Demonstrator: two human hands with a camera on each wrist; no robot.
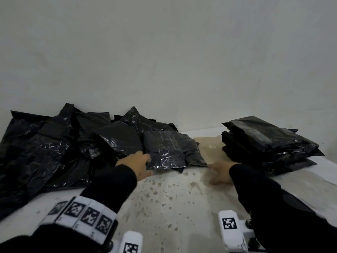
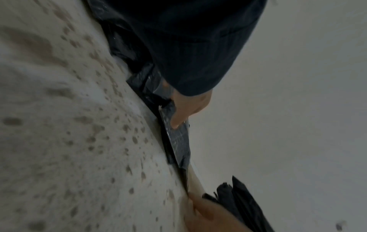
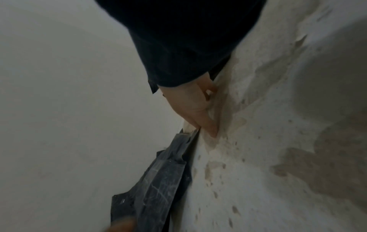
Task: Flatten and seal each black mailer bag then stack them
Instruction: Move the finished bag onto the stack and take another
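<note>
A pale, brown-speckled surface [image 1: 169,198] is seen against a plain wall [image 1: 164,52]. A loose heap of black mailer bags [image 1: 45,147] is spread over its left part, and a neat stack of mailer bags [image 1: 268,141] is set at the right, well apart from the heap. The front mailer bag [image 1: 167,150] is lain at the heap's right edge and is gripped at its near left corner by the left hand [image 1: 138,165], thumb on top. The right hand [image 1: 220,172] is laid on the surface with fingers extended toward that bag's right corner; contact cannot be told.
</note>
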